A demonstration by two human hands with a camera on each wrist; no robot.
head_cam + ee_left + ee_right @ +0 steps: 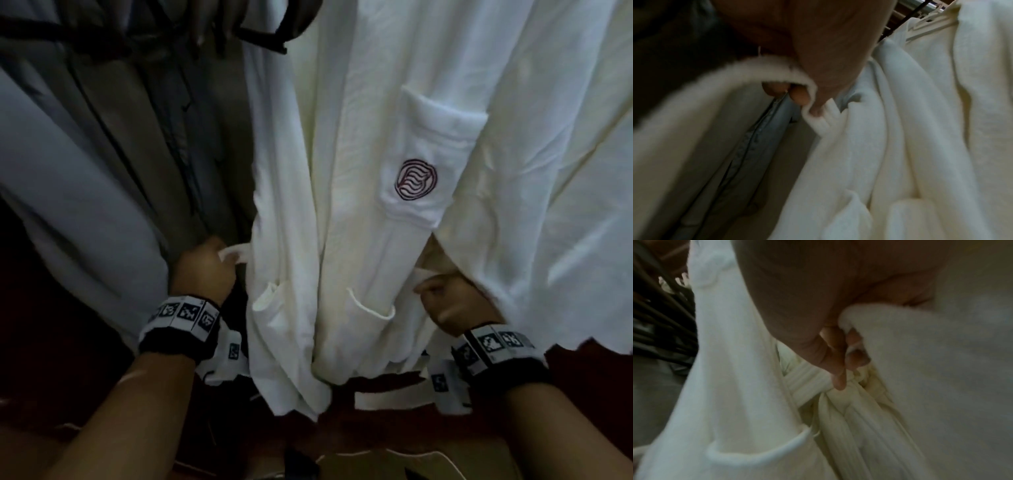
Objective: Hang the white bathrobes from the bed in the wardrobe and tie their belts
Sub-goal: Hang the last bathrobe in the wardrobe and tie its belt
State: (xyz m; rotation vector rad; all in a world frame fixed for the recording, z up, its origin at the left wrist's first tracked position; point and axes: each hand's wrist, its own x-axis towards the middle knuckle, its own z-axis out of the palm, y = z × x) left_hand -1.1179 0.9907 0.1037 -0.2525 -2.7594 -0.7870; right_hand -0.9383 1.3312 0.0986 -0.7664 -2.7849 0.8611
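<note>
A white bathrobe (342,205) with a maroon emblem on its chest pocket (416,178) hangs in front of me in the wardrobe. At the robe's left side my left hand (205,270) grips one end of the white belt (236,255); its fingers curl round that belt (777,71) in the left wrist view. At the right side my right hand (445,301) grips the other belt end (423,274). In the right wrist view its fingers (838,361) hold the ribbed belt (809,382) where it bunches the robe (735,386).
Grey and beige garments (120,154) hang to the left on dark hangers (263,37). A second white robe (565,171) hangs close on the right. The dark red wardrobe floor (68,377) lies below.
</note>
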